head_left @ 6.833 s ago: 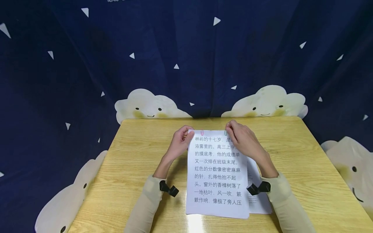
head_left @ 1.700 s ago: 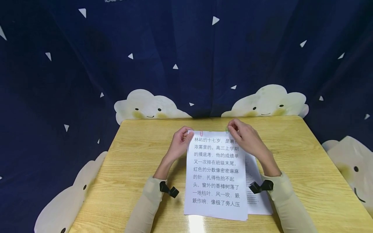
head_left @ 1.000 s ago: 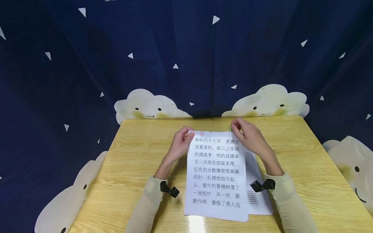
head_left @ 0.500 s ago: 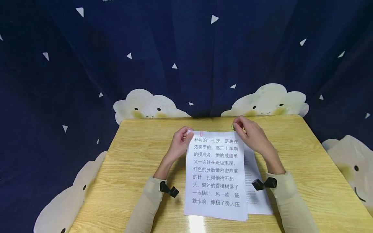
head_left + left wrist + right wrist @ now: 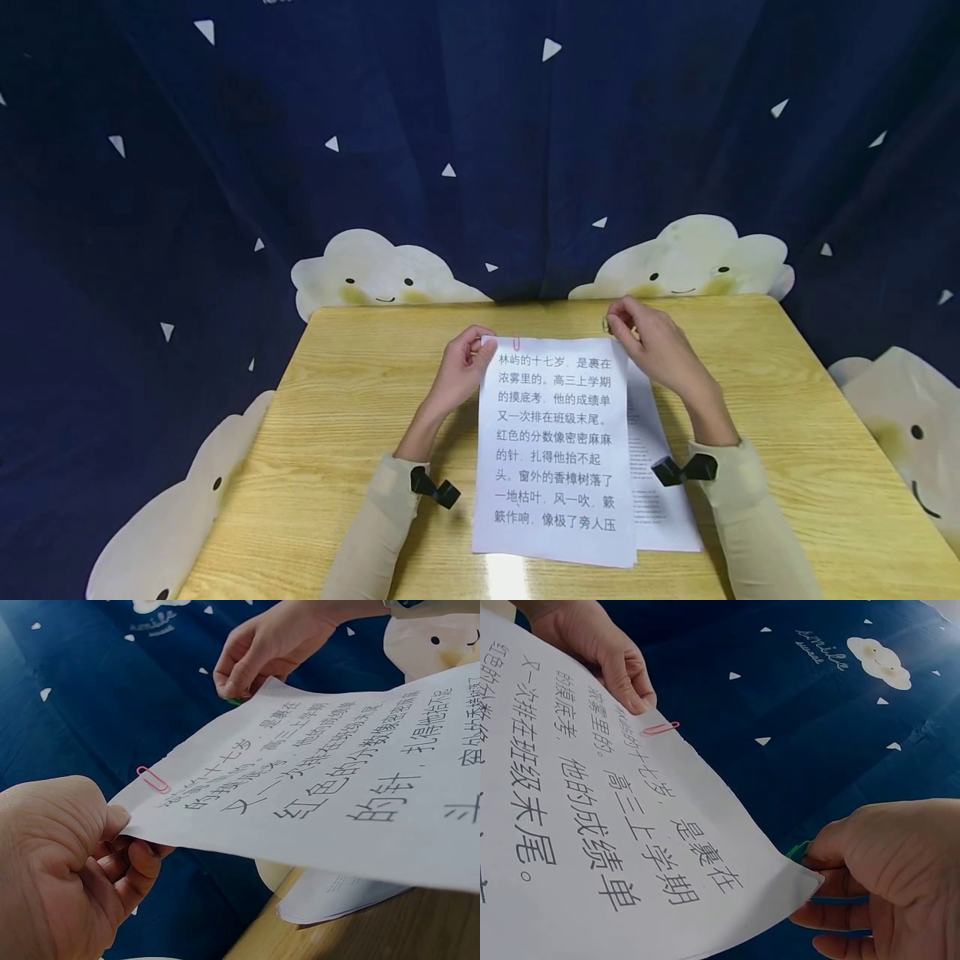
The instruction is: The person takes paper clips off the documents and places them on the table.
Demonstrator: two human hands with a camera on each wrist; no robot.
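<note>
My left hand point(image 5: 465, 360) pinches the top left corner of a printed sheet of paper point(image 5: 558, 492), thumb on the front. The paper is raised and tilted, its large Chinese text facing me. A pink paper clip point(image 5: 153, 778) sits on the top edge near that hand. At the other top corner, my right hand point(image 5: 654, 346) pinches a green paper clip point(image 5: 799, 851) between thumb and index finger. In the head view this clip is just above and beyond the corner, off the top edge. The right wrist view shows the paper's corner overlapping the lower fingers.
More printed sheets point(image 5: 663, 492) with small text lie on the wooden table point(image 5: 322, 433), partly hidden behind the raised paper. A dark blue curtain point(image 5: 487, 150) with white triangles and cloud faces hangs along the table's back edge and sides.
The green paper clip was on the paper's top edge; my right hand has drawn it right and upward off the sheet. My left hand keeps its grip at the corner.
</note>
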